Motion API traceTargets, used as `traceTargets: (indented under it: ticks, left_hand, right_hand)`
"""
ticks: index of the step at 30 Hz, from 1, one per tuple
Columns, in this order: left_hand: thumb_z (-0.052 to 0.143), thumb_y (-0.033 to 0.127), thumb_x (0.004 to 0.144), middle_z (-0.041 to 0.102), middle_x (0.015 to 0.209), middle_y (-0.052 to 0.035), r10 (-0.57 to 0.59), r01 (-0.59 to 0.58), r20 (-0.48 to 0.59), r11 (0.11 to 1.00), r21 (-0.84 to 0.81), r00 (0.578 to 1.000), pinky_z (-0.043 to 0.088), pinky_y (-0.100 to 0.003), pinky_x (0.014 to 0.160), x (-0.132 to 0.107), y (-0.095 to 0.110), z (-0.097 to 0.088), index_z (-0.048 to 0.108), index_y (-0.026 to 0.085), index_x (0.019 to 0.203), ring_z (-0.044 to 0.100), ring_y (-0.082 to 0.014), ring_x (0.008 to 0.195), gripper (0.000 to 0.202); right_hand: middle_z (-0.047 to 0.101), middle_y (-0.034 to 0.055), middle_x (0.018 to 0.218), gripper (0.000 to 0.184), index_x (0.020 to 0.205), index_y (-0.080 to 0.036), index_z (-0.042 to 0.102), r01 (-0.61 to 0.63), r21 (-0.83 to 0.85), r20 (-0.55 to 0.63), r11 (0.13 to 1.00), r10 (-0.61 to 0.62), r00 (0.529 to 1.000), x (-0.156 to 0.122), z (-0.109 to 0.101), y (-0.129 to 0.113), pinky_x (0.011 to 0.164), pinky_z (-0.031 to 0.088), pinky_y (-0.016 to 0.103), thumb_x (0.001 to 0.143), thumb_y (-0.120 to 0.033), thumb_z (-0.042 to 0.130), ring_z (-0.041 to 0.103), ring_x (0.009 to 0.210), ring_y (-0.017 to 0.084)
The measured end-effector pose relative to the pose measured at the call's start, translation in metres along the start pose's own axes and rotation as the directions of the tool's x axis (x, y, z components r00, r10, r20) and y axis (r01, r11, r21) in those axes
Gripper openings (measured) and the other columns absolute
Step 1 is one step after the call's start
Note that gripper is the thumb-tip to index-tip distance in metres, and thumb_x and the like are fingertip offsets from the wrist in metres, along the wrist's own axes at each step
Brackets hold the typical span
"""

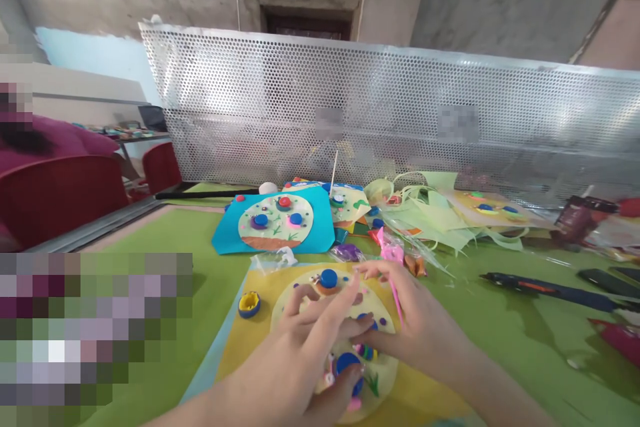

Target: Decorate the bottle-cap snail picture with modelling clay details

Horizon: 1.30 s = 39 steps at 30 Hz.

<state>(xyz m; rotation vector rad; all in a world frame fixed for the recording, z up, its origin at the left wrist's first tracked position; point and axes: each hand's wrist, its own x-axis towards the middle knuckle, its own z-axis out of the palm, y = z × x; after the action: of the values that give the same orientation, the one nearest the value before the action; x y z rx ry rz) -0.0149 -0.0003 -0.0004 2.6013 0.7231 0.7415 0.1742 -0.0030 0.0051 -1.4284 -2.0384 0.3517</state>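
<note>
My left hand (307, 340) is spread over a pale round paper disc (287, 300), its fingers apart and its thumb against a blue bottle cap (349, 365). Close by on the right, my right hand (425, 310) has its index finger and thumb apart, beside another blue cap that the fingers partly hide. At the disc's far side sits a third blue cap (329, 278) on brown clay. Dots, striped clay and a green grass shape (373, 384) decorate the disc. A pink stick (397, 300) shows between my right thumb and index finger; whether it is held I cannot tell.
A yellow sheet (235, 353) lies under the disc, with a clay-filled blue cap (249, 305) on it. Beyond stands a blue card (225, 230) with a similar disc. Pale paper scraps (425, 213) and a dark pen (545, 288) lie rightward. A perforated metal screen (390, 107) closes the back.
</note>
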Motion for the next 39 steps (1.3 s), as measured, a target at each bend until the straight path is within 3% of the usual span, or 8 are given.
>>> traceTargets:
  ticks: [7, 12, 17, 22, 27, 32, 37, 39]
  left_hand:
    - [0.052, 0.015, 0.079, 0.062, 0.118, -0.0061, 0.102, -0.103, 0.036, 0.994, 0.043, 0.994, 0.029, -0.056, 0.099, 0.0, -0.001, 0.005, -0.018, 0.035, 0.134, 0.056, -0.0271, 0.109, 0.091]
    - [0.042, 0.01, 0.083, 0.064, 0.115, -0.0052, 0.046, -0.046, -0.038, 0.999, -0.001, 0.998, 0.023, -0.053, 0.103, -0.001, 0.0, 0.001, -0.009, 0.032, 0.136, 0.052, -0.0237, 0.114, 0.076]
    - [0.045, 0.01, 0.079, 0.064, 0.114, 0.0007, 0.104, -0.104, -0.03, 0.994, -0.015, 0.994, 0.023, -0.051, 0.102, -0.003, 0.0, -0.001, -0.006, 0.036, 0.134, 0.055, -0.0224, 0.109, 0.079]
    - [0.041, 0.01, 0.084, 0.067, 0.109, -0.002, 0.076, -0.076, -0.095, 0.997, -0.002, 0.993, 0.022, -0.049, 0.102, -0.003, 0.001, -0.002, 0.0, 0.03, 0.134, 0.058, -0.0209, 0.105, 0.067]
    - [0.044, 0.007, 0.078, 0.064, 0.114, -0.0057, 0.168, -0.168, -0.035, 0.986, 0.023, 0.985, 0.029, -0.047, 0.097, -0.002, 0.001, 0.0, 0.0, 0.031, 0.135, 0.056, -0.0238, 0.11, 0.076]
    - [0.041, 0.01, 0.085, 0.066, 0.111, -0.0042, 0.107, -0.103, -0.057, 0.992, 0.067, 0.993, 0.028, -0.047, 0.097, 0.0, 0.001, -0.002, 0.0, 0.029, 0.136, 0.057, -0.0228, 0.106, 0.068]
    - [0.043, 0.013, 0.086, 0.068, 0.105, -0.0058, 0.269, -0.258, -0.057, 0.955, 0.15, 0.962, 0.026, -0.039, 0.098, 0.001, 0.004, 0.0, 0.012, 0.019, 0.135, 0.055, -0.0203, 0.109, 0.058]
    - [0.043, 0.012, 0.086, 0.067, 0.107, -0.0058, 0.272, -0.251, -0.109, 0.952, 0.173, 0.956, 0.021, -0.036, 0.101, -0.001, 0.003, 0.001, 0.02, 0.015, 0.133, 0.055, -0.0169, 0.108, 0.052]
  right_hand:
    - [0.06, 0.0051, 0.113, 0.051, 0.109, -0.024, 0.046, 0.066, 0.001, 0.049, 0.998, -0.066, 0.997, -0.003, 0.002, -0.001, 0.086, 0.045, 0.04, 0.064, -0.026, 0.072, 0.054, 0.106, 0.026]
    - [0.059, 0.0064, 0.115, 0.042, 0.11, -0.025, 0.046, 0.041, 0.011, 0.026, 0.999, -0.041, 0.999, -0.003, -0.001, 0.0, 0.085, 0.046, 0.041, 0.073, -0.033, 0.064, 0.054, 0.107, 0.026]
    - [0.059, 0.0053, 0.116, 0.047, 0.113, -0.027, 0.045, 0.042, 0.038, 0.071, 0.998, -0.045, 0.996, -0.006, 0.003, 0.002, 0.084, 0.047, 0.043, 0.071, -0.035, 0.066, 0.054, 0.107, 0.028]
    - [0.057, 0.0036, 0.118, 0.043, 0.113, -0.029, 0.044, 0.012, 0.065, 0.082, 0.998, -0.018, 0.996, -0.005, 0.001, 0.005, 0.086, 0.046, 0.044, 0.074, -0.032, 0.063, 0.052, 0.109, 0.026]
    - [0.057, 0.0021, 0.118, 0.049, 0.113, -0.03, 0.044, 0.001, 0.091, 0.143, 0.996, -0.015, 0.99, -0.006, 0.003, 0.0, 0.087, 0.046, 0.043, 0.069, -0.031, 0.067, 0.052, 0.109, 0.026]
    - [0.056, 0.0029, 0.118, 0.046, 0.112, -0.028, 0.045, -0.03, 0.105, 0.141, 0.994, 0.015, 0.99, -0.008, 0.003, -0.002, 0.089, 0.044, 0.043, 0.07, -0.029, 0.066, 0.051, 0.11, 0.026]
    - [0.057, -0.0005, 0.115, 0.05, 0.111, -0.03, 0.045, -0.024, 0.132, 0.182, 0.991, -0.001, 0.983, -0.006, 0.002, -0.006, 0.087, 0.045, 0.038, 0.067, -0.024, 0.067, 0.054, 0.106, 0.023]
    - [0.057, 0.0004, 0.115, 0.048, 0.11, -0.029, 0.046, -0.041, 0.14, 0.179, 0.989, 0.016, 0.984, -0.005, -0.001, -0.005, 0.087, 0.044, 0.04, 0.067, -0.027, 0.068, 0.053, 0.106, 0.024]
